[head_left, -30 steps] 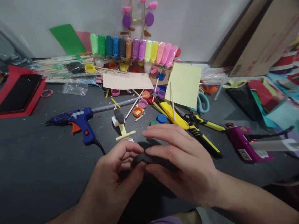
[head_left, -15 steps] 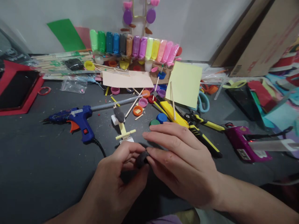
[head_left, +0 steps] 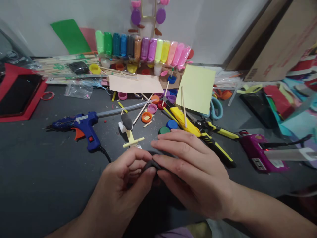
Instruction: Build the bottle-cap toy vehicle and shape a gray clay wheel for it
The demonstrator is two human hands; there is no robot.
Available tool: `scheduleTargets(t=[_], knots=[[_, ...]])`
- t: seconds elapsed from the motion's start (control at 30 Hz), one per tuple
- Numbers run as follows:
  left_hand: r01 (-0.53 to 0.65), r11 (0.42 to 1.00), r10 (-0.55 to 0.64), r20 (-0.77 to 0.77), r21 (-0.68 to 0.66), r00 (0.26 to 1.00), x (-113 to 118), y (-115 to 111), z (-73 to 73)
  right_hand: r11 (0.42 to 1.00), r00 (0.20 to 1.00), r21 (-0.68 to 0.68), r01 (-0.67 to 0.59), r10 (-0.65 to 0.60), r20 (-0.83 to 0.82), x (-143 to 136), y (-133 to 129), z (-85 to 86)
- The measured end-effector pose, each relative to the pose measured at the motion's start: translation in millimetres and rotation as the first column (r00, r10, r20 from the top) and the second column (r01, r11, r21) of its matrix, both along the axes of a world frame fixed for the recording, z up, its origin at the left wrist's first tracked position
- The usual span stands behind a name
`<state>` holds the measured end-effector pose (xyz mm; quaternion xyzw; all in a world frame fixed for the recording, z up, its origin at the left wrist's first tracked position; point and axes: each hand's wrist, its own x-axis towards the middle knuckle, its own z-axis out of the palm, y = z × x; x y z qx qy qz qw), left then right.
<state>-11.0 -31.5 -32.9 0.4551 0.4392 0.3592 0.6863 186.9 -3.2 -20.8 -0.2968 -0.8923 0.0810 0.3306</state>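
A small lump of dark grey clay is pinched between the thumb and fingers of my left hand. My right hand reaches in from the right, its index fingertip and thumb at the lump's right edge and its other fingers stretched above. The lump is partly hidden by the fingers. Just beyond my left hand stands a little model with a dark grey clay blob on top, a white piece and a pale yellow cross-shaped part.
A blue glue gun lies at left, with its cord running toward me. Bottle caps, sticks, a yellow cutter and pliers lie ahead. A purple device is at right. Wrapped clay packs line the back.
My left thumb has moved up onto the clay and presses on its near side. The lump has turned slightly. My right thumb has shifted a little away from the edge.
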Motion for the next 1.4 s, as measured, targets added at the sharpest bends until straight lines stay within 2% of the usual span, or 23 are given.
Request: scheduleTargets(t=[0.17,0.27,0.33,0.43,0.53,0.63,0.73,0.87,1.07,1.4], knots=[[0.02,0.996,-0.01,-0.109,0.09,0.994,0.0,1.0,0.4,1.0,0.999,0.011,-0.01,0.009,0.033,-0.5,-0.8,-0.1],[0.013,0.998,-0.005,-0.126,0.064,0.992,0.6,2.9,3.9,0.999,0.998,-0.008,-0.031,0.032,0.046,1.5,-0.4,1.7],[-0.016,1.0,0.016,-0.083,0.007,0.996,0.6,3.6,6.5,0.997,0.998,-0.043,-0.056,0.057,0.022,3.0,0.9,1.9],[-0.058,0.986,0.069,0.064,-0.157,0.996,0.3,3.1,7.9,0.992,0.997,-0.095,-0.08,0.078,-0.017,3.2,4.0,-0.2],[-0.014,0.952,0.091,0.238,-0.307,0.967,-0.4,1.2,5.4,0.993,0.996,-0.082,-0.087,0.087,-0.007,0.5,5.8,-4.5],[0.013,0.938,0.084,0.265,-0.347,0.961,-1.0,-0.5,3.1,0.996,0.994,-0.049,-0.081,0.084,0.069,-2.7,4.1,-9.1],[0.028,0.94,0.059,0.242,-0.341,0.968,-0.2,0.6,3.8,0.998,0.983,-0.033,-0.05,0.055,0.177,-3.9,1.0,-12.3],[0.016,0.963,0.044,0.215,-0.269,0.976,1.7,3.5,4.9,0.999,0.964,-0.02,-0.033,0.037,0.263,-3.3,-1.0,-14.3],[-0.017,0.974,0.043,0.109,-0.228,0.993,0.7,2.3,3.1,0.999,0.966,-0.023,-0.036,0.04,0.255,-3.0,0.4,-14.9],[-0.008,0.957,0.061,0.174,-0.289,0.983,0.8,1.3,-0.5,0.993,0.956,-0.097,-0.061,0.086,0.282,-2.9,-1.0,-14.2]])
